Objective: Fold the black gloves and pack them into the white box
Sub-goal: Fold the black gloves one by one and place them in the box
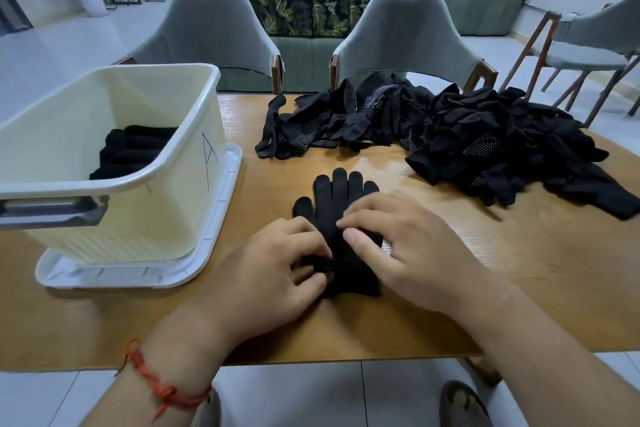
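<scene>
Black glove (341, 199) lies lengthwise on the bench (502, 288), tips far, cuff near, my left hand (273, 274) pinching the cuff, right hand (408, 246) pressing flat, white box (156, 211) left.

One marking is legible: a hand-drawn blue letter "A" on the right-facing side wall of the white box (145, 163), left of frame centre. No other text, label, brand or number is readable.

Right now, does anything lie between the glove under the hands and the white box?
Nothing visible does. Only bare table separates the glove from the white box; the glove pile lies away to the right.
</scene>
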Demonstrator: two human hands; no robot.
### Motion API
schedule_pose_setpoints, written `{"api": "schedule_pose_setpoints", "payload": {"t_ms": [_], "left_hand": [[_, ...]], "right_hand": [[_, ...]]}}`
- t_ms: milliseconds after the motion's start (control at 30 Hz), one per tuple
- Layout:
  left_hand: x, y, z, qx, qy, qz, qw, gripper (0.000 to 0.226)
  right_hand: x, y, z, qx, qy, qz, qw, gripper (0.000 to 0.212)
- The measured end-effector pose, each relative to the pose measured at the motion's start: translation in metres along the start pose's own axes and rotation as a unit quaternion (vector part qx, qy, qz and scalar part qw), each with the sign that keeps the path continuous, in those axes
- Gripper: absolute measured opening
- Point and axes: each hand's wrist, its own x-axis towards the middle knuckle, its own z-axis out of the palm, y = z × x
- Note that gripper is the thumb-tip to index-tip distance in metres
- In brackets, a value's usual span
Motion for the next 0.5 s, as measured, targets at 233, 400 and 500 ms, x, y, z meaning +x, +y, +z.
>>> {"api": "schedule_pose_setpoints", "payload": {"t_ms": [233,400,500], "left_hand": [[0.003,-0.001,-0.002,-0.004,-0.015,-0.006,1.0,0.012],[0.005,0.002,-0.006,-0.008,-0.037,-0.003,0.999,0.008],[0.005,0.001,-0.005,-0.014,-0.031,-0.004,0.999,0.011]], "right_hand": [[0.029,0.025,0.021,-0.08,-0.204,0.028,0.975,0.072],[0.066,0.051,0.015,-0.082,-0.243,0.03,0.966,0.066],[0.074,0.064,0.018,-0.033,-0.157,0.055,0.986,0.059]]}}
